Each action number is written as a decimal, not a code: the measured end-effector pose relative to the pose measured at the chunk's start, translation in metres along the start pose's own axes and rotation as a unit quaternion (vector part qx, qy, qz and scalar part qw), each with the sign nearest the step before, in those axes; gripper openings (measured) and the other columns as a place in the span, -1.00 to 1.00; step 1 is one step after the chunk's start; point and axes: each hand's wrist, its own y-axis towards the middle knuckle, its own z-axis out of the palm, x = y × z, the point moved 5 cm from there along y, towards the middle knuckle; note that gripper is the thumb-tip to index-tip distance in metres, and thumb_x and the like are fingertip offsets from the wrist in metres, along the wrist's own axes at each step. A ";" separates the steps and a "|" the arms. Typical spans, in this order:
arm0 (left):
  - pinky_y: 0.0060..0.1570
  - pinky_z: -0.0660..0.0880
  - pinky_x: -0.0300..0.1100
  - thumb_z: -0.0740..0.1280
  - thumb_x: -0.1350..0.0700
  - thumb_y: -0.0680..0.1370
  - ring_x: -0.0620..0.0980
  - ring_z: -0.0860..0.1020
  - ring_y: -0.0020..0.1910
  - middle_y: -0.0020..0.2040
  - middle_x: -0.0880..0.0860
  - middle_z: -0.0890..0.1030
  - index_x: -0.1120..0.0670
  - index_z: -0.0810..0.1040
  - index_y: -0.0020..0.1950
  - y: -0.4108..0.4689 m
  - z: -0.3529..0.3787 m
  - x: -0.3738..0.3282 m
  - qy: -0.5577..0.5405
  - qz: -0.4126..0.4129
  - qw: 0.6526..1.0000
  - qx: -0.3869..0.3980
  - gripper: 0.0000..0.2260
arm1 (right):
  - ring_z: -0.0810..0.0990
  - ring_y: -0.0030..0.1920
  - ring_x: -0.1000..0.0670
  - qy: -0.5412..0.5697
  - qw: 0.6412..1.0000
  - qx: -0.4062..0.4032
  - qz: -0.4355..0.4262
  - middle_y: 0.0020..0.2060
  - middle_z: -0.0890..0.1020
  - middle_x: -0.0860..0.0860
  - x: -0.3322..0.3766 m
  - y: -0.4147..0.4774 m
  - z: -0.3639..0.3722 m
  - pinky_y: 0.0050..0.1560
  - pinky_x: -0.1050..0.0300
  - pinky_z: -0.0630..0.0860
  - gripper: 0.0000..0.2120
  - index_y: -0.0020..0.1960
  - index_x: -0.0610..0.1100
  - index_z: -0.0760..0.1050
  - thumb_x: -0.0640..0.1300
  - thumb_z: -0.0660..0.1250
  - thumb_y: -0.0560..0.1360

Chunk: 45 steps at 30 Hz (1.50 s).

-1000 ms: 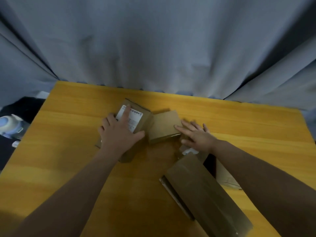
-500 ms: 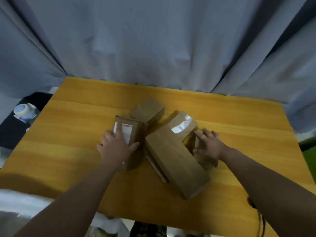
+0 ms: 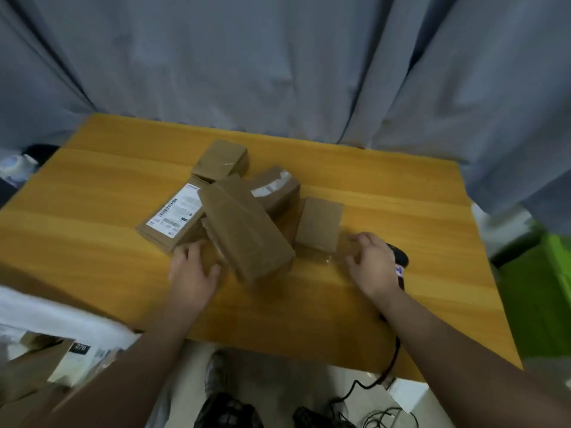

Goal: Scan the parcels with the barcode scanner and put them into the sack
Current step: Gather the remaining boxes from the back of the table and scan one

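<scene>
The yellow-orange wooden table [image 3: 92,242] has wide bare bands along its left, far and right edges. Five parcels sit bunched at its middle, well away from every edge. The near edge runs just below both forearms. A white plastic sack [image 3: 37,310] gapes off the near-left corner, and a green bin [image 3: 537,291] stands off the right edge.

The long brown cardboard box [image 3: 247,223] lies on top of the heap, its long axis running diagonally from far-left to near-right, with the near end tipped down to the table. The flat brown box with a white barcode label [image 3: 176,216] lies label up under its left side, with its long axis from near-left to far-right. The small square brown box [image 3: 221,160] sits farthest off, the taped brown box [image 3: 275,188] is wedged behind the long one, and the plain brown box [image 3: 319,223] lies to the right.

The left hand [image 3: 191,273] touches the near ends of the flat box and the long box with its fingers loosely spread, blurred and gripping nothing. The right hand [image 3: 370,264] hovers with slack, empty fingers just right of the plain box. The black barcode scanner [image 3: 398,257] lies beside its far side, handle pointing nearward, and its black cable [image 3: 391,359] drops over the near edge
</scene>
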 end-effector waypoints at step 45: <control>0.15 0.48 0.10 0.54 0.09 0.25 0.17 0.30 0.26 0.28 0.16 0.29 0.19 0.24 0.37 -0.100 -0.001 -0.016 0.112 0.580 0.725 -0.355 -0.21 | 0.71 -0.06 -0.16 0.779 0.622 -0.029 0.072 -0.04 0.68 -0.24 0.070 -0.143 0.074 -0.01 -0.02 0.65 -0.68 0.14 -0.15 0.48 -0.06 0.43 0.46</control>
